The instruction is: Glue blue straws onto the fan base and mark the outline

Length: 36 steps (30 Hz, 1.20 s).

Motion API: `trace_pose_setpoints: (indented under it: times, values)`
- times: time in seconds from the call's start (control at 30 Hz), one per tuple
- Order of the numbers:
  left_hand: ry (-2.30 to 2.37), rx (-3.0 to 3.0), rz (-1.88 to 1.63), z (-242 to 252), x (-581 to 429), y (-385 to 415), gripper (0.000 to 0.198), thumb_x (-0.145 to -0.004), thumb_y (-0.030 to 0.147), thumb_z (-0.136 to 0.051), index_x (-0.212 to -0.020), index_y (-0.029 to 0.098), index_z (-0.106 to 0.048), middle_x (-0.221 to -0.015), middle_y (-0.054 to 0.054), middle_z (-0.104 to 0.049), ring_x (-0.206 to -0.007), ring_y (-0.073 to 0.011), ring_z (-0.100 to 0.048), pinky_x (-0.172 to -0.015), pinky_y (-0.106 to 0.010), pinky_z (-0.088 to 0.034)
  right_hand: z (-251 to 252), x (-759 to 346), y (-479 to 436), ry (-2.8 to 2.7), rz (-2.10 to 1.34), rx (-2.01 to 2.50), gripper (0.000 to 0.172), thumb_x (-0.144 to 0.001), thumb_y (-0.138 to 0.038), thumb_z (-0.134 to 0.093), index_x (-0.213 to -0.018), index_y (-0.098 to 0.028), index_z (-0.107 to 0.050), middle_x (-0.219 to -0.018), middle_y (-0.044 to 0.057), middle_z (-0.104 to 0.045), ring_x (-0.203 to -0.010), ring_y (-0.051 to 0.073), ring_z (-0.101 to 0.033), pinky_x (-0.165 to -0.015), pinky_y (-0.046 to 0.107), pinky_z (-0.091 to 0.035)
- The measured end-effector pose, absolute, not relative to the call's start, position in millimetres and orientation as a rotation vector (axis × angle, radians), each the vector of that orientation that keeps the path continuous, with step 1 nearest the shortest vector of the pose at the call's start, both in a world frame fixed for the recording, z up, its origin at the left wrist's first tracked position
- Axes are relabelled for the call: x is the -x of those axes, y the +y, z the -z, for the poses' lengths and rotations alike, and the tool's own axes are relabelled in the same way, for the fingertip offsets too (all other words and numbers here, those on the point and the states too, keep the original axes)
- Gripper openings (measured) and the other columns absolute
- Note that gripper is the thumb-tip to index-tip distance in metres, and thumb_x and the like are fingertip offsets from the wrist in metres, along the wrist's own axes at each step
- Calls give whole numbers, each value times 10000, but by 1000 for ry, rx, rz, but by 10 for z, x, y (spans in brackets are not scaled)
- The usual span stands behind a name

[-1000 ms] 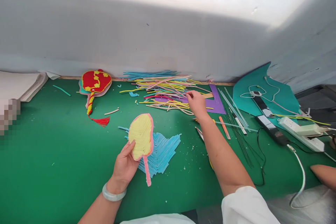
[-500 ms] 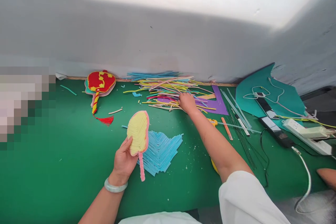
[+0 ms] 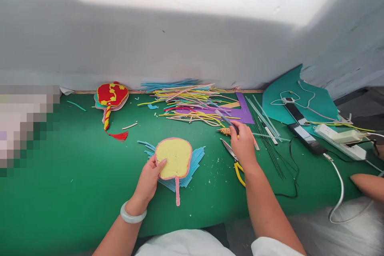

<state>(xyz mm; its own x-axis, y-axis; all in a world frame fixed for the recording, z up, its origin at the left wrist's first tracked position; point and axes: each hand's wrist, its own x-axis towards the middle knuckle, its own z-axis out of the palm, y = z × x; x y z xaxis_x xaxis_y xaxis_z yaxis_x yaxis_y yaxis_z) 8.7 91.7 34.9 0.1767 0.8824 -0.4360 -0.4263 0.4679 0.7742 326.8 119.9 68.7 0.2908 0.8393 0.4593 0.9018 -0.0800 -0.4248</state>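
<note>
My left hand (image 3: 150, 180) grips a yellow hand fan (image 3: 175, 154) with a pink border and pink handle, thumb on its face. Beneath the fan lies a mat of light blue fuzzy strips (image 3: 196, 164) in a chevron pattern, partly covered. My right hand (image 3: 243, 146) is closed around a slim grey tool with a dark grip, apparently a utility knife (image 3: 226, 119), pointing up and left. Scissors with yellow handles (image 3: 237, 168) lie just left of that wrist. A yellow glue gun (image 3: 224, 131), partly hidden, rests near the fingers.
Coloured fuzzy sticks (image 3: 186, 98) are piled along the wall, some over a purple sheet (image 3: 246, 108). A red fan with a tassel (image 3: 112, 94) lies at left. Clear glue sticks (image 3: 265, 116), a power strip (image 3: 339, 140) and cables occupy the right. Another person's arm (image 3: 367, 186) shows at the right edge.
My right hand has drawn back from the stick pile toward me and now holds the slim knife-like tool. My left hand has turned the fan to face me more fully and moved it right.
</note>
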Motion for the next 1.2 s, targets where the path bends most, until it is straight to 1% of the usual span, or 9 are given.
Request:
trace_pose_setpoints:
  times: [0.1, 0.27, 0.5, 0.73, 0.8, 0.97, 1.07, 1.13, 1.2]
  values:
    - [1088, -582, -946, -338, -141, 783, 543, -659, 376, -873, -1088, 138, -640, -1140, -146, -737, -1019, -297, -715, -873, -411, -584, -564, -3180, 741, -1170, -221, 1885, 372, -944, -455, -452, -1152, -213, -644, -1087, 104, -707, -955, 242, -653, -834, 387, -500]
    - [1141, -594, -969, -271, -175, 662, 531, -650, 373, -878, -1064, 150, -630, -1131, -140, -740, -1014, -289, -717, -857, -404, -586, -347, -3131, 275, -890, -484, 1901, 477, -891, -563, -518, -1185, -209, -641, -1063, 113, -729, -896, 253, -675, -778, 388, -508]
    - [1286, -593, -1003, -230, -196, 655, 573, -616, 396, -896, -1040, 137, -610, -1078, -136, -751, -938, -268, -735, -809, -379, -597, -235, -3187, 136, -890, -571, 1882, 468, -881, -581, -540, -1179, -238, -650, -1083, 92, -732, -930, 243, -677, -822, 397, -512]
    - [1355, -591, -1013, -217, -237, 663, 533, -644, 267, -892, -1060, 161, -575, -947, -106, -772, -781, -242, -753, -677, -341, -603, -212, -3152, 95, -913, -601, 1832, 470, -889, -586, -522, -1154, -222, -656, -1108, 118, -733, -959, 266, -688, -854, 435, -513]
    - [1405, -625, -1008, -210, -223, 668, 534, -662, 248, -882, -1090, 170, -571, -925, -97, -775, -781, -236, -753, -668, -320, -595, -202, -3151, 85, -908, -603, 1829, 475, -877, -589, -528, -1147, -221, -661, -1099, 124, -736, -967, 276, -688, -865, 451, -510]
    - [1459, -697, -1014, -219, -182, 637, 696, -691, 249, -857, -1308, 196, -538, -989, -87, -771, -834, -222, -740, -697, -287, -570, -177, -3172, 56, -898, -598, 1831, 479, -868, -588, -535, -1149, -221, -664, -1087, 126, -737, -990, 284, -683, -878, 469, -509]
    - [1512, -754, -1026, -258, -168, 589, 782, -691, 242, -849, -1391, 231, -501, -1074, -72, -743, -799, -199, -726, -677, -259, -537, -172, -3168, 41, -899, -596, 1812, 465, -876, -577, -539, -1149, -223, -666, -1077, 124, -739, -975, 277, -687, -873, 464, -515]
    - [1623, -861, -1026, -307, -157, 552, 775, -682, 229, -848, -1386, 240, -522, -1102, -61, -714, -730, -169, -688, -630, -237, -497, -172, -3158, 33, -897, -609, 1797, 460, -880, -572, -543, -1152, -222, -665, -1079, 122, -738, -959, 268, -689, -868, 458, -519]
    - [1697, -1007, -1052, -378, -142, 510, 685, -676, 218, -845, -1315, 237, -598, -1139, -71, -675, -748, -171, -646, -608, -235, -467, -175, -3148, 27, -891, -627, 1792, 457, -882, -571, -544, -1156, -224, -661, -1083, 118, -736, -946, 259, -689, -864, 451, -521]
